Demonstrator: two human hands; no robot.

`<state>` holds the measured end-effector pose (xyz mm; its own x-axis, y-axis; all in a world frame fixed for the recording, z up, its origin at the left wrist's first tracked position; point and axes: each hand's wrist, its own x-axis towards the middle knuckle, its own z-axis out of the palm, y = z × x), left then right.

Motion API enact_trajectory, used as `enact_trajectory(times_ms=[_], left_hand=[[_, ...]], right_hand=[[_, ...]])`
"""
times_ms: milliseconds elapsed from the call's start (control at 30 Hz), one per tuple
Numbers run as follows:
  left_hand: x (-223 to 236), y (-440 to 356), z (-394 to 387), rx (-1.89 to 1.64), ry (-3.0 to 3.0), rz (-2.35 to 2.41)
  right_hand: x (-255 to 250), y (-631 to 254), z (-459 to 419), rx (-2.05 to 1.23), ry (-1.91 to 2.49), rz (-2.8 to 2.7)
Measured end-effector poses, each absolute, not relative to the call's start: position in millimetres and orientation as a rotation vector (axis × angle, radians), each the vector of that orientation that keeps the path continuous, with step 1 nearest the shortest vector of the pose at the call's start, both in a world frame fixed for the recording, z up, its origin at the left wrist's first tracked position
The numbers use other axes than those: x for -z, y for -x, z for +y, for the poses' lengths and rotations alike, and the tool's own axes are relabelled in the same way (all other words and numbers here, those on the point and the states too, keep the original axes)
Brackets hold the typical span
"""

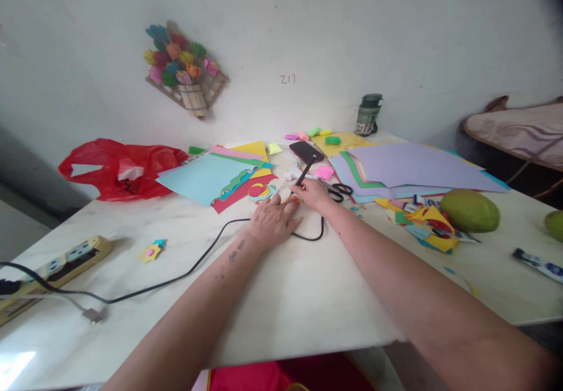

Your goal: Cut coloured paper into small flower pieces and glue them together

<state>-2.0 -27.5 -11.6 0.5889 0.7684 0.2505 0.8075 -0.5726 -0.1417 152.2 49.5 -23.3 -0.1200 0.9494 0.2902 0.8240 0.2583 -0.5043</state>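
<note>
My right hand (312, 194) is closed around a slim dark pen (305, 172), its upper end tilted away toward the phone. My left hand (273, 221) lies low on the table with its fingers apart, close beside the right hand. A small orange piece (295, 201), seemingly paper, shows at its fingertips; most of it is hidden. Round red and yellow paper cutouts (259, 191) lie just left of the hands. Behind them is a white object (292, 173), partly covered. Black-handled scissors (341, 191) rest right of my right hand.
A black cable (189, 275) runs from the power strip (79, 256) past my left wrist. Coloured sheets (206, 174) and more sheets (409, 165) flank a phone (307, 151). Paper scraps (433, 227), a green fruit (470, 210), a red bag (103, 168) and a bottle (368, 114) stand around.
</note>
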Motion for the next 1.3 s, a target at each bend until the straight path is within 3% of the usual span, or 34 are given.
enact_trajectory(times_ms=[1300], left_hand=[[13.3, 3.1, -26.8, 0.259, 2.569, -1.265]], right_hand=[[19.7, -151.6, 49.1, -0.231, 1.677, -1.960]])
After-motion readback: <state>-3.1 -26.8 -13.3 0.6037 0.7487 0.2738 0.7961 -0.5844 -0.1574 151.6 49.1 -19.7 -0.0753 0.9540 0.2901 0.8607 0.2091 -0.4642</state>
